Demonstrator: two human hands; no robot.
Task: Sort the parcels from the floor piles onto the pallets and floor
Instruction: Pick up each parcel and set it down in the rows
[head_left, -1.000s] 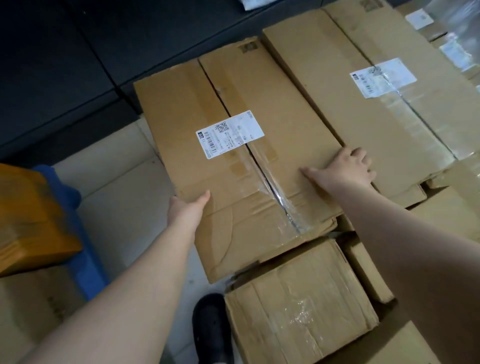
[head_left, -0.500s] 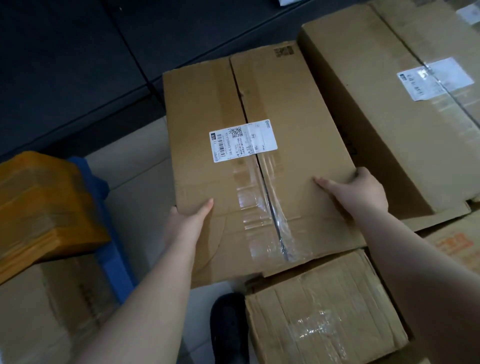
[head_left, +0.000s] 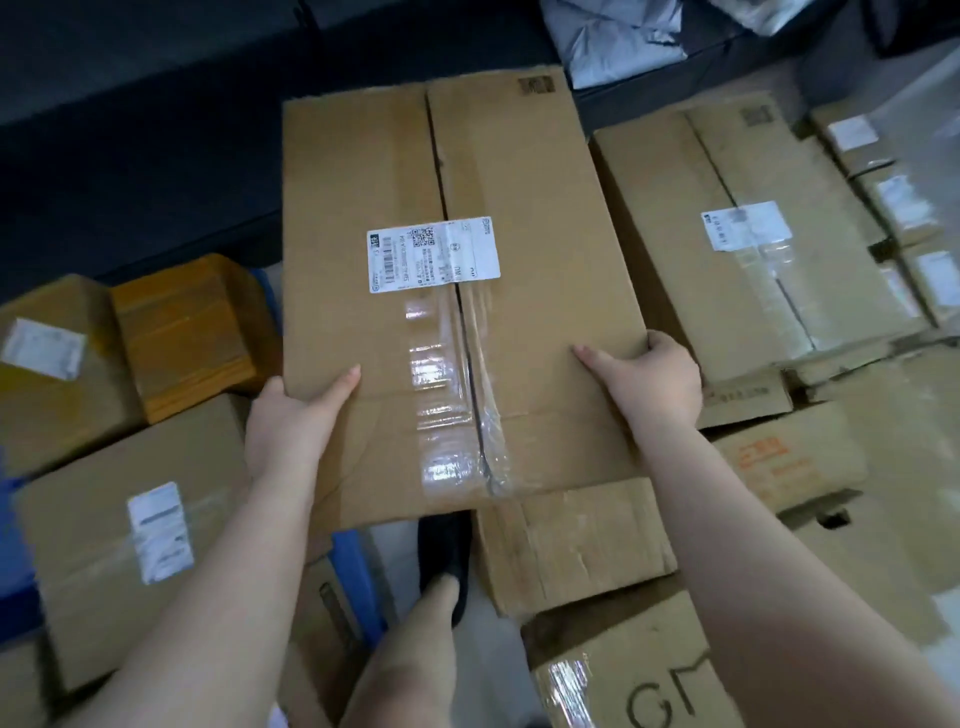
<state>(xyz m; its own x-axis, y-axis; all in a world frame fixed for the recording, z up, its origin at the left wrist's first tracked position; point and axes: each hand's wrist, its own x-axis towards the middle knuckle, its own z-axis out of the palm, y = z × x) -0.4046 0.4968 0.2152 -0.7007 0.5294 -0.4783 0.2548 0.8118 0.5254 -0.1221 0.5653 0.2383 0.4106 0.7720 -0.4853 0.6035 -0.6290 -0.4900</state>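
Long carton (head_left: 519, 171) now raised toward me, off pile beside neighbour carton (head_left: 737, 244). My left hand (head_left: 291, 415) grips left edge, thumb on top; my right hand (head_left: 652, 376) grips right edge, fingers curled round. Below: my black shoe (head_left: 441, 545) on pale floor (head_left: 392, 545), boxes around. Beyond: dark floor (head_left: 130, 156), grey bags (head_left: 618, 47).
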